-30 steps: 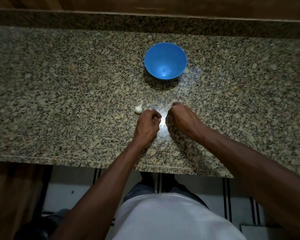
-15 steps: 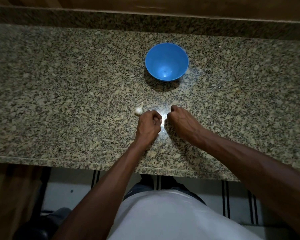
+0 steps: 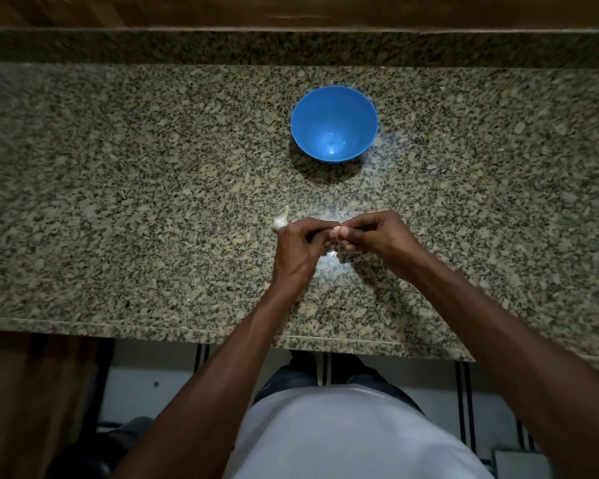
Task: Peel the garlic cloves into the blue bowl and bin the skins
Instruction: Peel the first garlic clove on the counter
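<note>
Both hands meet over the near middle of the granite table (image 3: 118,188), fingertips facing each other. The left hand (image 3: 296,248) comes in from below with the forearm angled up and to the right; its back faces the camera, knuckles raised, fingers curled inward toward the right hand. The right hand (image 3: 377,238) reaches in from the lower right along a long diagonal forearm, wrist bent, fingers curled toward the left hand, with a pale thumbnail showing at the meeting point.

Between the two sets of fingertips a small pale clove (image 3: 335,232) is pinched, mostly hidden; only a sliver of it shows. Each grip is closed tight around that piece, the left one from the left side, the right one from the right. Whether any skin has lifted off cannot be told.

Just beside the left hand's knuckles, on its far left side, a second pale garlic piece (image 3: 281,220) with a pointed tip lies on the table, touching or nearly touching the hand.

The bowl (image 3: 334,123) stands upright farther back on the table, well apart from the hands and slightly to their right. Its inside shows only a light glint.

Below the table edge a white shirt (image 3: 346,437) and a striped floor (image 3: 173,385) are visible.
</note>
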